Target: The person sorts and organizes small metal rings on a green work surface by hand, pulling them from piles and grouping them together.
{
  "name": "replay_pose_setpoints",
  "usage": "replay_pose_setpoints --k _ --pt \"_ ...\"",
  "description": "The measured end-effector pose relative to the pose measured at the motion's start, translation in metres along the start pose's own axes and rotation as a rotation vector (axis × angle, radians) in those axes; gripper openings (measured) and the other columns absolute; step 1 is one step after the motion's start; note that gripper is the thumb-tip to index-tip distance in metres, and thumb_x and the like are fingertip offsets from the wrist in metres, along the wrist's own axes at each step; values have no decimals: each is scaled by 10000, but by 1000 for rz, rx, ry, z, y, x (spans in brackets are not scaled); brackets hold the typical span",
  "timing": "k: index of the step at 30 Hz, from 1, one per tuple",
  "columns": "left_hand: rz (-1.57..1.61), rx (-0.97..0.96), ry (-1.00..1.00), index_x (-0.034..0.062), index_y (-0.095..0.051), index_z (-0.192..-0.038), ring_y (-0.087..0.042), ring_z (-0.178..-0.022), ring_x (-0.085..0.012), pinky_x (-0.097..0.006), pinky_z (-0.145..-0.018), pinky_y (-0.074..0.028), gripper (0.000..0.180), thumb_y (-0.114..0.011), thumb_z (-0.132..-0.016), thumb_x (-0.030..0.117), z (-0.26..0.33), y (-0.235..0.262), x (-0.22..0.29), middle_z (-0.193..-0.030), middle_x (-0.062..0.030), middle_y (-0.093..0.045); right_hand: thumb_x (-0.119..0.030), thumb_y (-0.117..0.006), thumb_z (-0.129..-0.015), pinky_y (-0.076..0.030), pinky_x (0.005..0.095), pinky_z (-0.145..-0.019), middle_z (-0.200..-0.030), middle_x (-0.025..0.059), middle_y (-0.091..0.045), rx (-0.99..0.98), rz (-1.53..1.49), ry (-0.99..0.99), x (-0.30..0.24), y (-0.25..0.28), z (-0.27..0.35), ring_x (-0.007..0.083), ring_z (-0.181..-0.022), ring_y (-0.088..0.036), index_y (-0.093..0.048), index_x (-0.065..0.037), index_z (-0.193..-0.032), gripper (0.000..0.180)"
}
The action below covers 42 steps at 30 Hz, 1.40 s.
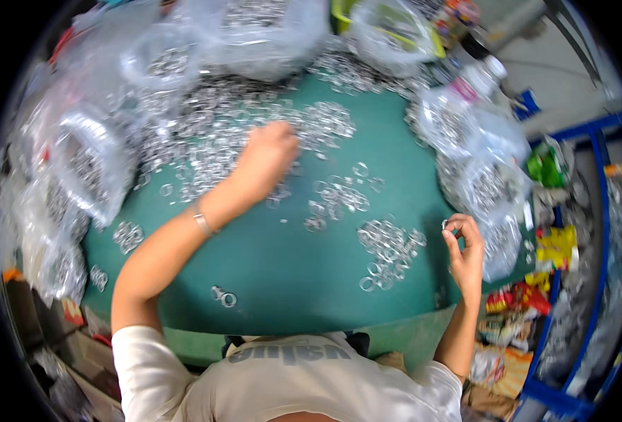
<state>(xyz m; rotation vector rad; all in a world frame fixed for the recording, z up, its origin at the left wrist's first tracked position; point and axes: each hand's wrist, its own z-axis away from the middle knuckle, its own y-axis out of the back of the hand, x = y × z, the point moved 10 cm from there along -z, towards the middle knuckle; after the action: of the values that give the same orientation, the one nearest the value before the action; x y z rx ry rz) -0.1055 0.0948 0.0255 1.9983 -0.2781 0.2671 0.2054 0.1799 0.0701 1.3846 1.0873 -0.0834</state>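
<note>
A person's left hand [267, 156] is at a heap of silvery rings [212, 144] in the upper center of the frame (too blurred to show whether its fingertips grip any), with a pale band [202, 223] circling the wrist. At right, the right hand [469, 254] pinches a small shiny piece [445, 224] between thumb and fingers, near a loose cluster of rings [388, 246] on the green tabletop [269, 271]. Clear plastic bags [117, 169] of rings line the upper left, top and right; a blue rack [592, 128] stands far right.
</note>
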Motion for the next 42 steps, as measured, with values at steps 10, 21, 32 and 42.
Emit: replay_pose_setpoints --k 10,21,32,42 --pt "523 -277 -155 3 -613 -901 -596 -890 -309 -393 -814 -474 112 -607 -795 38 -14 -34 152 -925 -126 -606 43 -636 -759 -450 376 -793 -923 147 -592 98 254 -68 36 41 69 317 -877 -564 -569 30 -855 118" --pt "459 -321 -503 13 -565 -1026 -514 -984 -280 -385 -779 -399 254 -598 -793 109 2 -96 280 -1008 -126 -528 16 -626 -796 -466 369 -780 -932 165 -609 -16 101 -20 10 24 42 318 -859 -592 -600 34 -919 127" --pt "-10 -206 -34 50 -635 -998 -448 -1117 -252 -401 -874 -350 213 -650 -800 130 -42 -49 41 -1190 -82 -514 -133 -684 -797 -481 430 -753 -995 131 -545 -281 156 179 -26 -118 -74 342 -881 -591 -554 -36 -998 258" --pt "490 -84 114 8 -583 -968 -587 -910 -270 -365 -808 -469 213 -657 -769 3 -21 -15 14 -978 -113 -586 -37 -620 -830 -469 257 -637 -904 76 -615 -422 -647 -268 12 -134 -89 115 -718 -575 -608 12 -1020 197"
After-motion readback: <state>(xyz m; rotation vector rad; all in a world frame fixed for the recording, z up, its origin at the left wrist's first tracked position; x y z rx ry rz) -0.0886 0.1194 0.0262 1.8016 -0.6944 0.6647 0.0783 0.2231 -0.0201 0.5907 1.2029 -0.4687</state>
